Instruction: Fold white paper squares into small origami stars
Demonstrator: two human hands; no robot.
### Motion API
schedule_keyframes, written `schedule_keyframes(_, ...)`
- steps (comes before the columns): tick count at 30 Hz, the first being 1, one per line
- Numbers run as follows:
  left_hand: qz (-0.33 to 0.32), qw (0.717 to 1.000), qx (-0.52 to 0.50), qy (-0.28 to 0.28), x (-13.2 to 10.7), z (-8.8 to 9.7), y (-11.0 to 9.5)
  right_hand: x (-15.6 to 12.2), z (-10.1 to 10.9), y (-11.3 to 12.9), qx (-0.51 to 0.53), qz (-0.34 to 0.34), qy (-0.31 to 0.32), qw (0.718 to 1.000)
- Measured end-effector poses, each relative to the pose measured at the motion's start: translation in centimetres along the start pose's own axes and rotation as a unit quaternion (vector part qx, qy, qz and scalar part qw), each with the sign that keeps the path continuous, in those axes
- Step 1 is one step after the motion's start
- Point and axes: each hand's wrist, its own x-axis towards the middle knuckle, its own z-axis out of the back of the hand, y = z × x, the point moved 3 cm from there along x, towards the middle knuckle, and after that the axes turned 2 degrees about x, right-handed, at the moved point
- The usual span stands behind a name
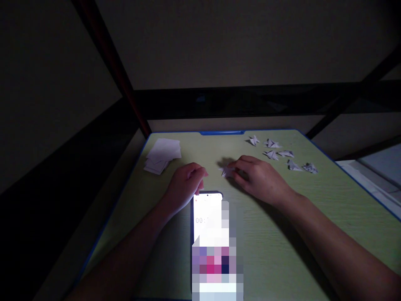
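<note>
Nearest us, a flat glowing phone (pixel 208 234) is lying on the pale green, wood-grained tabletop (pixel 297 234). We are curling our left hand (pixel 184 186) at its top edge; we cannot tell whether it is holding anything. Our right hand (pixel 260 177) is gripping a small pointed folded paper (pixel 228 170) mid-tabletop. Farther off, white paper squares (pixel 163 155) and crisp folded shapes (pixel 282 154) are lying before a dark frame (pixel 238 100).
</note>
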Motion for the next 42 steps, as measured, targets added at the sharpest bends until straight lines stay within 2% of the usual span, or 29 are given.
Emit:
schedule_keyframes(6, -0.005, 1.0, 0.017, 0.003, 0.0, 0.0, -0.1, 0.0, -0.4, 0.1, -0.005, 0.001, 0.031, 0.999)
schedule_keyframes(10, -0.006, 1.0, 0.02, 0.002, 0.0, 0.0, 0.0, 0.0, -0.3, -0.1, 0.005, -0.009, 0.013, 1.0)
schedule_keyframes(15, -0.019, 0.999, 0.027, 0.007, 0.0, -0.1, 0.1, -0.1, -0.4, -0.2, 0.006, -0.006, 0.033, 0.999)
schedule_keyframes(19, -0.019, 1.0, 0.022, 0.004, 0.1, -0.1, 0.3, -0.1, -0.4, -0.3, 0.01, -0.022, 0.014, 1.0)
schedule_keyframes(24, -0.034, 0.999, 0.02, 0.007, 0.1, 0.0, 0.3, 0.1, -1.0, -0.6, 0.026, -0.021, 0.044, 0.998)
schedule_keyframes(29, -0.035, 0.999, 0.021, 0.01, 0.0, -0.2, 0.4, 0.0, -1.1, -0.6, 0.039, -0.019, 0.04, 0.998)
schedule_keyframes(42, -0.034, 0.999, 0.025, 0.005, 0.0, -0.1, 0.4, -0.2, -0.7, 1.7, -0.096, 0.006, 0.052, 0.994)
